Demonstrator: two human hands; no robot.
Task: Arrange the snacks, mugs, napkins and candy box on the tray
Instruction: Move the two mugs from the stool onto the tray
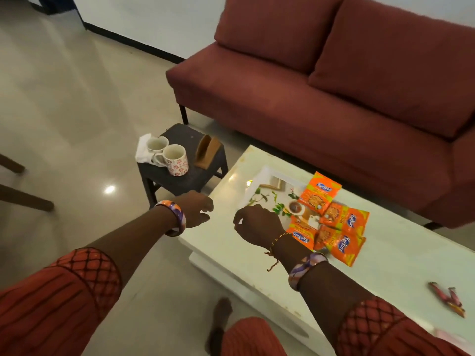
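A maroon sofa [334, 86] stands behind the white counter [385, 258], where the tray [259, 186] carries four orange snack packets [331, 222]. Two mugs [169, 156] and napkins [142, 147] sit on a dark stool [185, 176]. Left grip [198, 210] and right grip [257, 223] hover, loosely curled, holding nothing.

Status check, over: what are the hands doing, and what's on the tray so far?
Left hand and right hand both empty, over the table. Four snack packets on tray. Mugs and napkins on stool. Nothing blocking.
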